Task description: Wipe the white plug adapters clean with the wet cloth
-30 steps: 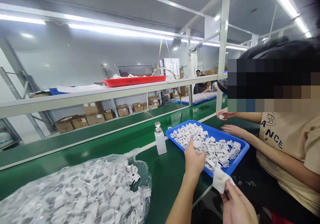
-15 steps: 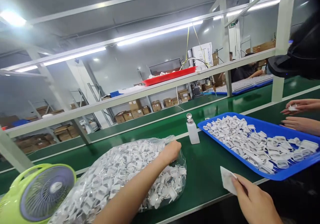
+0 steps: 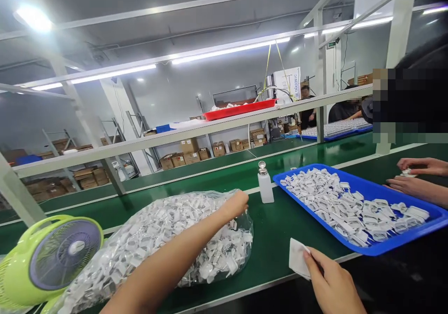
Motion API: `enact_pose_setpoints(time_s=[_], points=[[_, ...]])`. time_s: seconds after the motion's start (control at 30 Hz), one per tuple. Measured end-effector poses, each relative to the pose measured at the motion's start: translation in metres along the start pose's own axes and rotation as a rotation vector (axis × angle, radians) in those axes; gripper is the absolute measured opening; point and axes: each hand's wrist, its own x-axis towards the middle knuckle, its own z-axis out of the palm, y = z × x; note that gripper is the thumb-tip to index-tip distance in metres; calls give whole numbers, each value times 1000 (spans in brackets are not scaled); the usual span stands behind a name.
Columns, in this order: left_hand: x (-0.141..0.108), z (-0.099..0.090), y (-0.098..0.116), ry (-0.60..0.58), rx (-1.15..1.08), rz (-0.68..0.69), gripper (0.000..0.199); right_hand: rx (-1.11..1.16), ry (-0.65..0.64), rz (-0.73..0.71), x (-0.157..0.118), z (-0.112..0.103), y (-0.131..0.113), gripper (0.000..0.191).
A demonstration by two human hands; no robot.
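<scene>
Green belt runs from 8 to 2 o'clock across the view, w/ a shelf rail above it. On it, at 7 o'clock, a clear bag stuffed w/ small white plastic parts is lying, mouth toward the centre. At 3 o'clock a blue tray is part-filled w/ the same parts; just beside its near-left corner a white pump bottle stands upright. At 9 o'clock a lime desk fan is seen.

Left hand is laid on the bag's top edge, fingers curled shut on the film or parts; which one can't be told. Right hand, at 5 o'clock, holds a white wipe pinched betw. thumb and fingers. A co-worker's hands are busy at the tray's far end.

Step judged in hand: pulling parts from the bag. Next move prob. calls for a firm grip on a part, then bringing it to the wipe.
</scene>
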Motion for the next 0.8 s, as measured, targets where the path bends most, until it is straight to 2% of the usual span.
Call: enact_pose_setpoints(time_s=[0.1, 0.23, 0.33, 0.47, 0.53, 0.67, 0.7, 0.73, 0.8], points=[[3, 11, 22, -70, -148, -35, 26, 165, 92, 97, 3, -2, 2, 45], [-4, 53, 61, -120, -335, -53, 23, 380, 108, 182, 11, -1, 11, 44], [-5, 79, 79, -48, -411, -65, 28, 490, 79, 166, 19, 0, 15, 46], [-3, 92, 89, 85, -437, -97, 34, 593, 127, 172, 19, 0, 8, 43], [-4, 93, 93, 148, -403, -95, 32, 664, 279, 165, 15, -3, 3, 45], [-1, 93, 101, 220, -280, -40, 35, 696, 803, 161, 13, -20, -1, 46], [3, 91, 103, 224, -254, -23, 38, 656, 885, 175, 15, -26, 1, 46], [6, 90, 104, 226, -234, -10, 40, 611, 922, 193, 17, -31, 3, 45], [9, 85, 103, 232, -213, -2, 42, 529, 885, 229, 21, -38, 10, 41]])
